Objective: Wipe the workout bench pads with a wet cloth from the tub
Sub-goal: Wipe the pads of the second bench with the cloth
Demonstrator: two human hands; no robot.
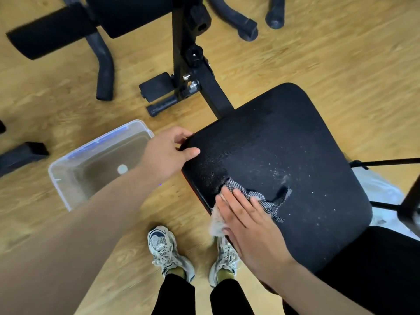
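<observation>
Pressing cloth (261,198): right hand (247,226) | left hand (168,153) grips pad (284,144) edge

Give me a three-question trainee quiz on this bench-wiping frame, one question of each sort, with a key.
1. Fill in: the clear tub stands on the wooden ___.
2. True or false: the right hand presses the cloth with straight fingers onto the seat pad.
3. What does the left hand grip? A the tub's rim; B the seat pad's corner; C the cloth.

Key: 1 floor; 2 true; 3 B.
</observation>
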